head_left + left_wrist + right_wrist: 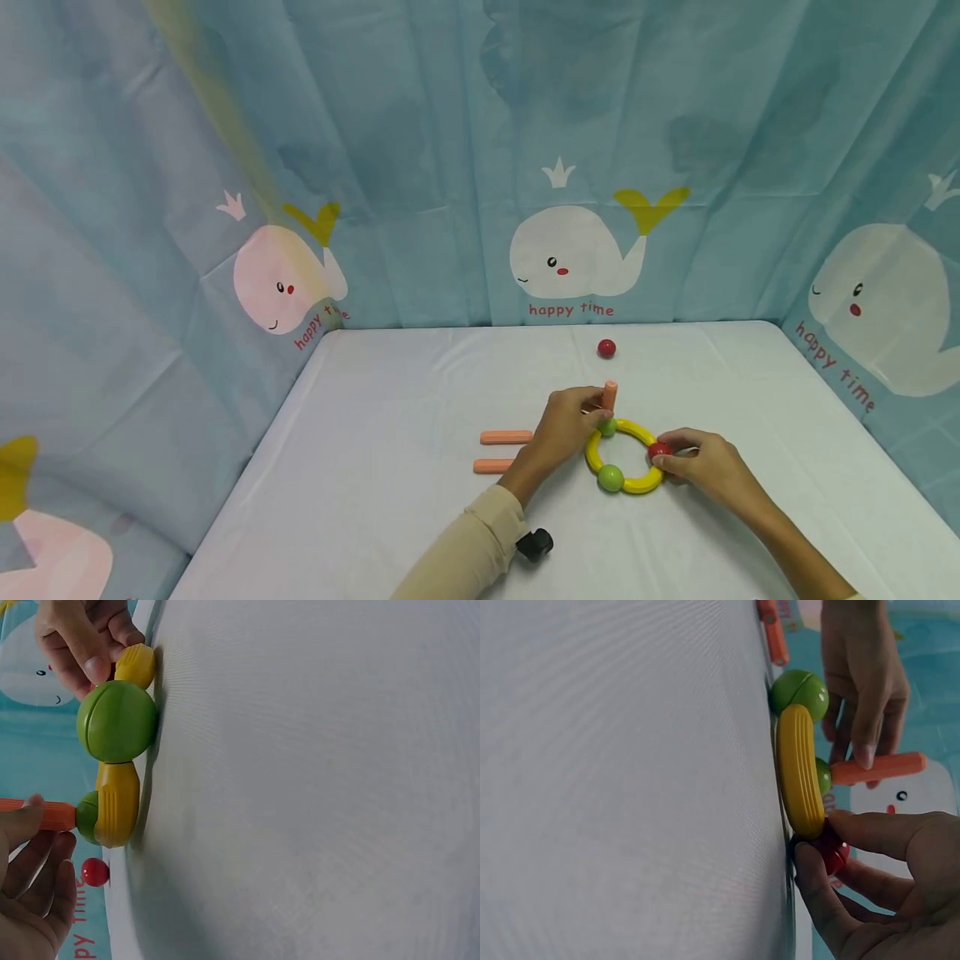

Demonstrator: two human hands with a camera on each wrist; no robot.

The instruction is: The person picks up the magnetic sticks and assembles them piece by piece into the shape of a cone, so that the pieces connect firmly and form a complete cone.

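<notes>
A ring of curved yellow pieces [642,485] joined by green and red balls lies on the white table. My left hand [568,422] pinches an orange rod [611,395] that stands upright on the far green ball [608,427]; in the left wrist view the rod's end [58,816] meets that ball. On the ring's right side, my right hand [711,468] grips the red ball [658,452] between thumb and fingers, partly covering it. The near green ball [611,478] is untouched.
Two more orange rods [506,437] lie left of the ring, partly behind the left forearm. A loose red ball [607,348] sits near the table's far edge. Blue curtains [435,167] printed with whales enclose the table [360,500].
</notes>
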